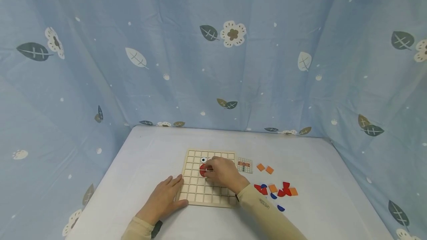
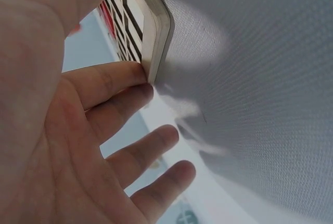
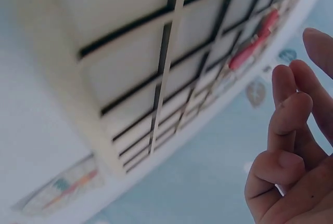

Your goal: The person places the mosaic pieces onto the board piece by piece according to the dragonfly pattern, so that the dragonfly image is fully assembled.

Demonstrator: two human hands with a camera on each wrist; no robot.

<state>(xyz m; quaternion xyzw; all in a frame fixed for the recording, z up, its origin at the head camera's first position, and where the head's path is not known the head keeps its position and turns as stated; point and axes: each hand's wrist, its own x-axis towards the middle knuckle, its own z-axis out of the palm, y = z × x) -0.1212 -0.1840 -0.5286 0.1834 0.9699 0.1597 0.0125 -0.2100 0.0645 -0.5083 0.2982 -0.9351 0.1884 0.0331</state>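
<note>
A pale wooden grid board [image 1: 193, 188] lies on the white table. On its upper part are a white tile with a black dot [image 1: 203, 160] and a red curved piece [image 1: 202, 170]. My right hand [image 1: 223, 173] is over these pieces, its fingers bent and hiding part of the red. In the right wrist view, nothing shows between its thumb and fingertips, and the red pieces [image 3: 255, 42] lie in the grid. My left hand [image 1: 166, 197] rests at the board's left near corner, with fingertips and thumb touching the edge, as the left wrist view also shows.
A small pattern card [image 1: 245, 165] lies right of the board. Farther right are several orange squares [image 1: 269, 170], red pieces [image 1: 286, 185] and blue half-discs [image 1: 281, 208]. A blue printed curtain [image 1: 186, 84] hangs behind and beside the table.
</note>
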